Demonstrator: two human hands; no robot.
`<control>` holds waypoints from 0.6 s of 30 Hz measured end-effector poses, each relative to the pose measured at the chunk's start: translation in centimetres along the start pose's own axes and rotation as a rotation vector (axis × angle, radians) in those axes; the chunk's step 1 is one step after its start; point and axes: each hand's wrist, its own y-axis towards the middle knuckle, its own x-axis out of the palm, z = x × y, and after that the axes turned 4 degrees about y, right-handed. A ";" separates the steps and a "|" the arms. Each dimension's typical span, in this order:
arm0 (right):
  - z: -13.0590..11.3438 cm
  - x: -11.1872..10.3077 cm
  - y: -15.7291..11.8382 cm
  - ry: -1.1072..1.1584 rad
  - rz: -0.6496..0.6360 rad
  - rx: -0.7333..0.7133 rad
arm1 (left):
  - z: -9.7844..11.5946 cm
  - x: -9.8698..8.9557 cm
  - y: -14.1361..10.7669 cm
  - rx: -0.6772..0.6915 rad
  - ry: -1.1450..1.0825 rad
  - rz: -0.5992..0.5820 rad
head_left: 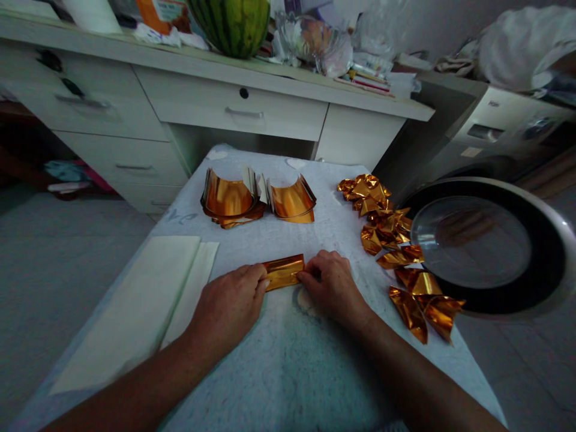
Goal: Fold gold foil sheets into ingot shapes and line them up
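A rolled or folded strip of shiny copper-gold foil [284,273] lies between my hands at the middle of the cloth-covered table. My left hand [238,297] pinches its left end, thumb on top. At its right end, the thumb and fingers of my right hand [330,285] are closed on the edge. Beyond them stand two stacks of curved foil sheets, a left stack [229,198] and a right stack [292,201]. On the right side of the table lies a row of folded, crinkled foil pieces [382,225].
White paper sheets [130,300] lie on the table's left side. Behind is a white drawer cabinet [234,108] with a watermelon [236,27] and clutter on top. A washing machine [490,138] stands at the right, its round door [481,246] open beside the table edge.
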 end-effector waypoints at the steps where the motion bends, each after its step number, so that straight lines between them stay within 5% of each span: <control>1: 0.0 0.0 0.0 -0.005 0.007 -0.002 | 0.0 0.0 0.0 -0.002 0.004 0.003; 18: -0.2 0.0 0.1 -0.014 0.042 0.074 | -0.1 0.8 -0.1 0.067 -0.043 0.077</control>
